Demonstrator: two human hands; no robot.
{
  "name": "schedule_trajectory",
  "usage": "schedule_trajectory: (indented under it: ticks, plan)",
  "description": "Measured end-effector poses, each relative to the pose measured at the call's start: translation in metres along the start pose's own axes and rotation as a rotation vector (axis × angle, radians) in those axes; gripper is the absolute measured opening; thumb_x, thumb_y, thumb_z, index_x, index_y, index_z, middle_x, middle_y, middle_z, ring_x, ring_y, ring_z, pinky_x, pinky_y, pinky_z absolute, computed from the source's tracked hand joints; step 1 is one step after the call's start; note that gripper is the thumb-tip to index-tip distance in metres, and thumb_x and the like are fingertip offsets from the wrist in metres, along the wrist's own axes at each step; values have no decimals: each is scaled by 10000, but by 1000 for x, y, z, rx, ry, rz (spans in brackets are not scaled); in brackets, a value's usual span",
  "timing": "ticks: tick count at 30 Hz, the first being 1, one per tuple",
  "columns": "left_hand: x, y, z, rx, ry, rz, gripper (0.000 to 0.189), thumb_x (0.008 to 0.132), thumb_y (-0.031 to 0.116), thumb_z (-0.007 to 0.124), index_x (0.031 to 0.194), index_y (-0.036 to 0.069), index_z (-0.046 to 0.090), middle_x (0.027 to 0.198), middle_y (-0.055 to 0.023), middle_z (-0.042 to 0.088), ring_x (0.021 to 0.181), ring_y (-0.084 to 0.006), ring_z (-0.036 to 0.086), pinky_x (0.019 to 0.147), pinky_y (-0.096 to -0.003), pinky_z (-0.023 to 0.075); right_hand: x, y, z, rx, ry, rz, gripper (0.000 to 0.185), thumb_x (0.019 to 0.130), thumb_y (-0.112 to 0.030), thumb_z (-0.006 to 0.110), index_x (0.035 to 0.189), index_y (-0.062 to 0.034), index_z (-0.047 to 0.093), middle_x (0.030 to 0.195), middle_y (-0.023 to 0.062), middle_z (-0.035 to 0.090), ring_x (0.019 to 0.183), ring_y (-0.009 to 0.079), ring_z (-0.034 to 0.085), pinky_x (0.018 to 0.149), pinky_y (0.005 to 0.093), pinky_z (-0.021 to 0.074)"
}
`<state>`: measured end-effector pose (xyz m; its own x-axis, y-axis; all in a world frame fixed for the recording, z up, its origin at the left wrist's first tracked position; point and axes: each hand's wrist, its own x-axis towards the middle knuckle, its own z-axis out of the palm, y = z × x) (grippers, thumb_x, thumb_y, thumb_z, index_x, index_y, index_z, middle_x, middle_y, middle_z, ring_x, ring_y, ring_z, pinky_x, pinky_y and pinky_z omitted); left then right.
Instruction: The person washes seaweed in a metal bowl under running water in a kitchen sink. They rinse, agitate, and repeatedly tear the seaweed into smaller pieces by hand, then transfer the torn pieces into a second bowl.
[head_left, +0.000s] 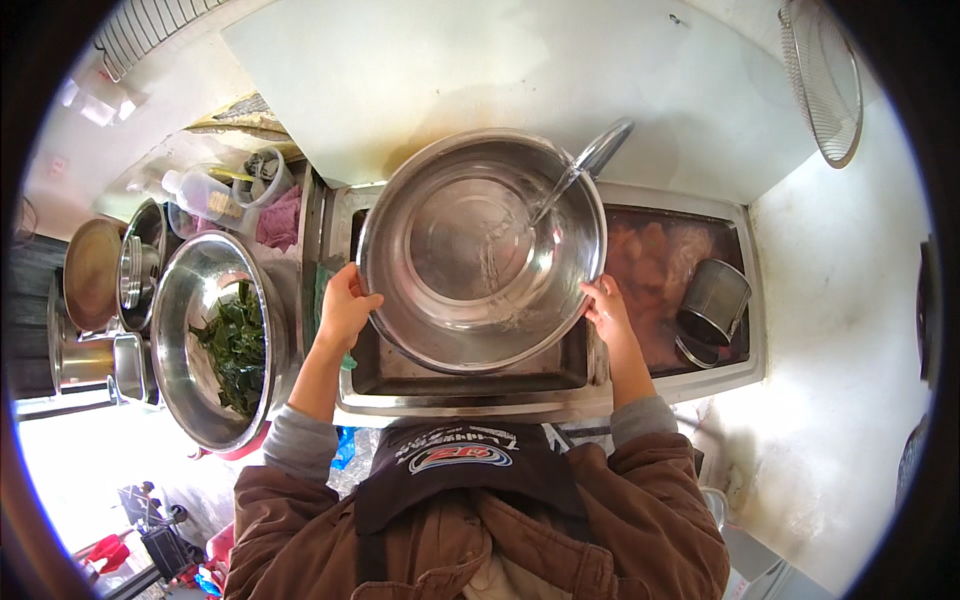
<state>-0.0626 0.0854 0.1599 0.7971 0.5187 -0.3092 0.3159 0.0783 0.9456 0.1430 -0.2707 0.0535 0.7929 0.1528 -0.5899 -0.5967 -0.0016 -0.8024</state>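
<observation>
A wide stainless steel bowl (450, 315) is held over the left basin (480, 382) of a double sink. My left hand (346, 304) grips its rim at the lower left, thumb on top. On the opposite side, my right hand (606, 306) pinches the rim with the thumb and fingers. A curved metal faucet (600, 150) reaches over the bowl's upper right, and a stream of water falls from it. Clear water lies in the bottom of the bowl.
Reddish water and pinkish lumps fill the right basin (645, 277), where a metal pot (716, 300) leans. Leafy greens (238, 352) lie in a large steel bowl (176, 360) at left. Near it are stacked pans (94, 274), plastic containers (210, 196) and a pink cloth (280, 219). A mesh strainer (829, 90) hangs upper right.
</observation>
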Motion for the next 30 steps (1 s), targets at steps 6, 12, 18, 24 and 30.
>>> schedule_trajectory:
  ticks: [6,12,18,24,30]
  plan:
    - [43,-82,-11,-85,225,-233,306,629,-146,589,883,20,552,753,-37,550,670,-163,545,583,-282,446,-10,-67,8,-239,-65,-241,171,812,-192,690,801,-51,593,682,-30,522,637,73,492,599,223,387]
    - [50,-124,45,-40,18,-454,142,734,42,686,845,-2,609,768,-53,595,646,-145,550,579,-275,445,-9,-147,-4,-366,-81,-330,237,813,-209,704,895,6,647,801,13,616,719,94,539,662,244,429]
    - [36,-69,46,222,-70,-354,186,747,152,715,720,-10,628,596,-7,536,498,-103,451,456,-278,331,17,-147,-49,-566,-123,-133,295,847,-249,649,941,30,661,786,36,636,688,113,559,634,262,459]
    - [15,-24,12,338,144,-24,202,753,82,681,901,-45,628,706,-34,632,593,-64,547,529,-208,417,32,-54,-42,-487,-179,29,191,834,-158,646,951,-13,610,764,36,593,660,120,542,560,284,446]
    - [6,-47,-15,217,217,159,199,736,57,732,904,5,639,746,-14,650,638,-69,556,585,-216,428,68,-29,34,-161,-90,-115,252,785,-57,686,997,-22,557,828,18,572,730,124,545,596,281,439]
